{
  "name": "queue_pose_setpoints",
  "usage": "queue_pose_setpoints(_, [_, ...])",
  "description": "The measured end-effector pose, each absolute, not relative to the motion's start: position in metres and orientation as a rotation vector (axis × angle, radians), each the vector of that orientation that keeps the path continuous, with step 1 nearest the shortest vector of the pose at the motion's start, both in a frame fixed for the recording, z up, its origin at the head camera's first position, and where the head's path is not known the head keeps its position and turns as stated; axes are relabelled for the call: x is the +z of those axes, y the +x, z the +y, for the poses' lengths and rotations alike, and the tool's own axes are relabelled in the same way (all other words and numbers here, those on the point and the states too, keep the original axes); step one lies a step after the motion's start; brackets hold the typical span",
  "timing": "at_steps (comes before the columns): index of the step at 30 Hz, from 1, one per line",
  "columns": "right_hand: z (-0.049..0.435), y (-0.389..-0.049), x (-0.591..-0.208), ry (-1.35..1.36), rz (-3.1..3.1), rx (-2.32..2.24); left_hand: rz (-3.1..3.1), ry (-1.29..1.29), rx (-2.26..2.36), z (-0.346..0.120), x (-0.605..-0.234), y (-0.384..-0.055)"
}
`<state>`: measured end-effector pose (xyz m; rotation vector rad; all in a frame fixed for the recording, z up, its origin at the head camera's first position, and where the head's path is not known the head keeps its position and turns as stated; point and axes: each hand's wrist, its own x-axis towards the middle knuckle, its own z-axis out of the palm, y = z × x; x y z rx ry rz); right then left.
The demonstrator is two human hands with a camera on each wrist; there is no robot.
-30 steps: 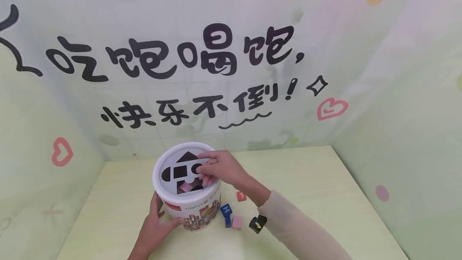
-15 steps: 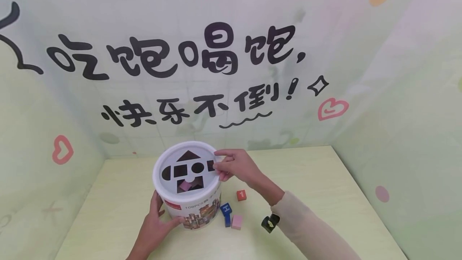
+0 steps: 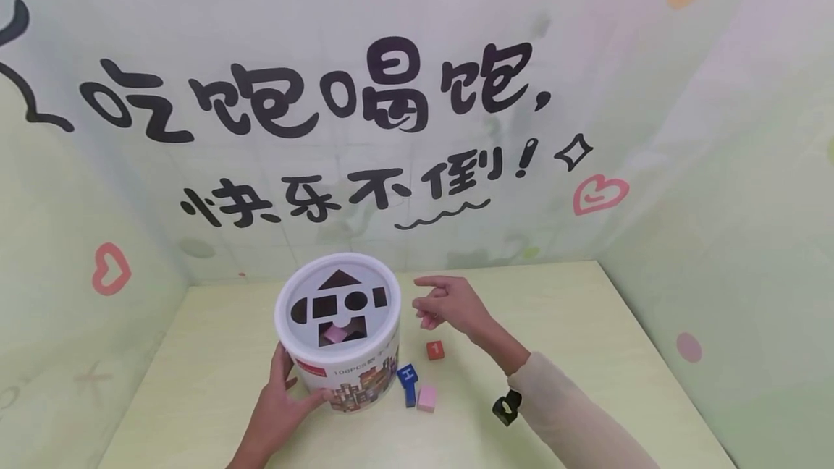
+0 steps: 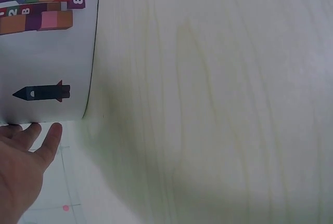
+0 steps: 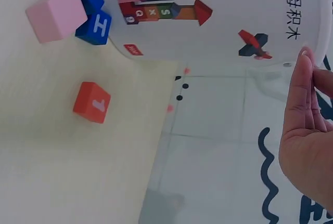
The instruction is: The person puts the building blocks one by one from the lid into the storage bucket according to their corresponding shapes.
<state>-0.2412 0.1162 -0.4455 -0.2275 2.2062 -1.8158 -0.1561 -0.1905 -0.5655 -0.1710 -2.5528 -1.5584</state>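
Note:
A white toy-block bucket (image 3: pixel 365 382) with a printed wall stands upright, its lid (image 3: pixel 306 335) cut with shaped holes. Through the large front hole a pink block (image 3: pixel 336 334) shows inside. My left hand (image 3: pixel 276 405) holds the bucket's left side, thumb at the front, other fingers partly hidden behind it. To the right, apart from the bucket, my right hand (image 3: pixel 456 306) is in the air with its index finger extended and nothing held. Below it on the table lie a red block (image 3: pixel 435 349), two blue blocks (image 5: pixel 96 28) and a pink block (image 3: pixel 426 399).
The pale wooden table (image 3: pixel 573 353) reaches back to a wall (image 3: pixel 456 237) with large dark characters. Side walls rise left and right of it. A black device (image 3: pixel 507 408) is on the right wrist.
My right hand has moved away from the lid to the right, uncovering the narrow rectangular hole. The left hand keeps its hold on the bucket, and the loose blocks stay put.

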Motion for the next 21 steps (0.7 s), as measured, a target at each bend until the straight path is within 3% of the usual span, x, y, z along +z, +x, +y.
queue_pose_setpoints(21, [0.135, -0.239, -0.527, -0.155, 2.244, -1.702, -2.534, -0.203, -1.607, -0.191, -0.564, -0.154])
